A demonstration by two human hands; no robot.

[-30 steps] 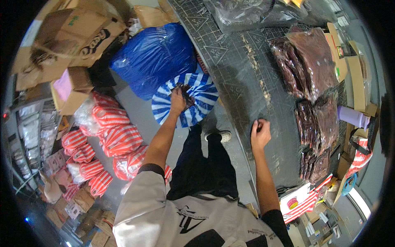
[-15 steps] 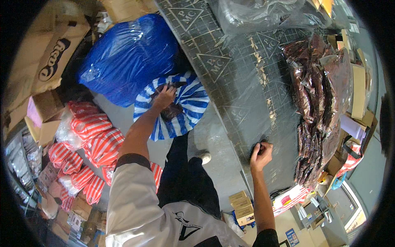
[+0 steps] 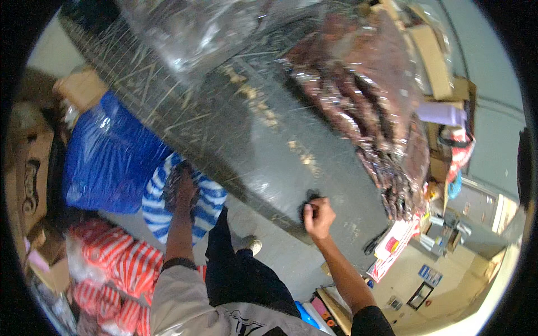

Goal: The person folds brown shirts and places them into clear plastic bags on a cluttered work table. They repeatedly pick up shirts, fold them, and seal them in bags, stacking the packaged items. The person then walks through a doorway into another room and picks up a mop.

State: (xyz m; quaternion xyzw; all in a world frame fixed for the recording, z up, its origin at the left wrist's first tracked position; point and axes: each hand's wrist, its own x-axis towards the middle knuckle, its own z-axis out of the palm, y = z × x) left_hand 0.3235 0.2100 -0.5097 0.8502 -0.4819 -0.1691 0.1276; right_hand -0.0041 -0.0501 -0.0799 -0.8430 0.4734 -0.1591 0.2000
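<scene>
My left hand reaches down into the mouth of a blue-and-white striped plastic bag, beside the table's edge. Dark wrapped contents show around it, and its fingers are blurred and hidden. On the dark grey table rests my right hand, curled closed with the thumb on top. Something small and dark shows at its fingers, too unclear to name. Beyond it lies a long pile of dark brown items in shiny clear plastic packets.
A big blue plastic sack stands left of the striped bag. Red-and-white striped bags heap up at lower left. Clear plastic covers the table's far part. Cardboard boxes and a lilac box line the right side.
My view has swung to the right, so the table fills more of it. The left hand has gone deeper into the striped bag. The right hand stays closed on the table.
</scene>
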